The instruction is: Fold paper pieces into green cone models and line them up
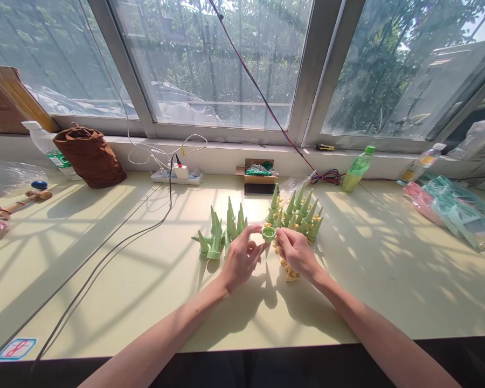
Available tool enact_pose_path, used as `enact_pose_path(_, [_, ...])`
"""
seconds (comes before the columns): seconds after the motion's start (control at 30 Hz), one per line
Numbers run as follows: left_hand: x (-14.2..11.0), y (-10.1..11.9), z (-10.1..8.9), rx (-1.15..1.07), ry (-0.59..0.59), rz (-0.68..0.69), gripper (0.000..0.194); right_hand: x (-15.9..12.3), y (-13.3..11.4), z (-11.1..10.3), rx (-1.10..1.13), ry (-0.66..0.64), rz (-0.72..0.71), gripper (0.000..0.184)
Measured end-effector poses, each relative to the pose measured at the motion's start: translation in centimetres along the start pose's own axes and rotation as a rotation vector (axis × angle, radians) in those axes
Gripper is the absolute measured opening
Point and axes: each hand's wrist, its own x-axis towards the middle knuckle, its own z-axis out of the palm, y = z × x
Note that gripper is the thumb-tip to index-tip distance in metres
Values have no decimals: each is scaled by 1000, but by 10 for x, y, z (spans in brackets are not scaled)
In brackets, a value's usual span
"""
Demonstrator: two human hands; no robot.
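My left hand (242,256) grips a green plastic cone (269,234) between thumb and fingers, its round hollow base turned toward me. At the right of that rim, my right hand (298,252) is closed in a pinch; whatever lies between its fingertips is hidden. Several green cones (215,245) stand or lie to the left of my left hand. Behind my right hand is a denser group of upright green cones (303,210), with small yellow pieces around their bases. More small yellow pieces (291,274) lie in a pile under my right hand.
A small cardboard box (261,171) sits behind a dark phone (261,189). A power strip (178,177) trails a black cable across the left side. Further out are a brown bag (89,156), a green bottle (358,170) and plastic packets (455,207).
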Motion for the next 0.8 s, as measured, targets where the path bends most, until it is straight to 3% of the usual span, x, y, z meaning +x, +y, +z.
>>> enact_pose_path(0.2, [3, 5, -1, -309, -77, -184, 32, 0, -1, -3, -204, 80, -143, 40])
enact_pose_path(0.4, [7, 8, -3, -502, -201, -351, 38, -1, -2, -2, -316, -11, -325, 36])
enact_pose_path(0.67, [5, 6, -5, -478, -225, -303, 35, -1, -2, -1, -294, -14, -290, 38])
enact_pose_path(0.8, [2, 7, -7, -213, -182, -165, 36, -1, -1, -1, -239, -41, -235, 39])
